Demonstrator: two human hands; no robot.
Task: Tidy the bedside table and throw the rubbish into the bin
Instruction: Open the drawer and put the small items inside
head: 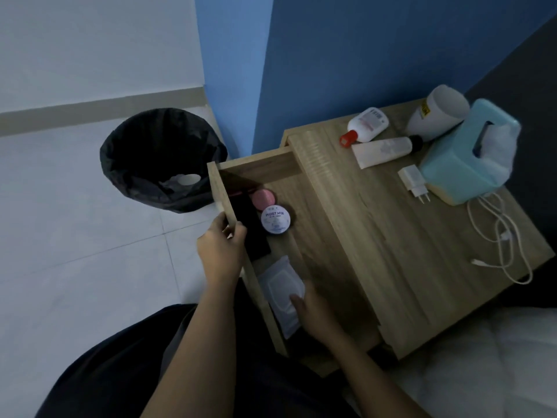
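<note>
Risk first: could jam or tip the open light-wood drawer [297, 164] if pushed shut now, with the right hand [313, 309] inside it and the flat white wipes packet [281, 292] lying near the front wall. Could also knock the black flat case [251, 227] askew, since the left hand [221, 248] pinches the drawer's left wall [223, 191] right beside it, fingers curled over the edge and thumb outside, holding nothing else. Right hand loosely spread, fingertips pressed on the near end of the wipes packet; cannot tell whether gripping it or merely resting on it. Further hazard on the pale wood-grain worktop [391, 236]: the loose white charging cable [500, 236] trails to the near right edge and could snag a sleeve and drag the white plug adapter [414, 182] off. Red-capped white bottle [366, 126] and white squeeze tube with a dark cap [384, 150] lie on their sides at the far end, liable to roll if the table is jolted. Inside the drawer: round pink tin [263, 198] far, round white jar with blue print [275, 221] just near of it and touching or nearly so, black case to their left, wipes packet nearest. On the worktop, far right: turquoise tissue box [461, 164] with a tissue poking out, tipped white cup-like container [437, 113] behind it. On the floor, left of the table: round bin with a black liner [162, 158], open, a pale scrap or two already at the bottom; probably more rubbish yet to go there.
</note>
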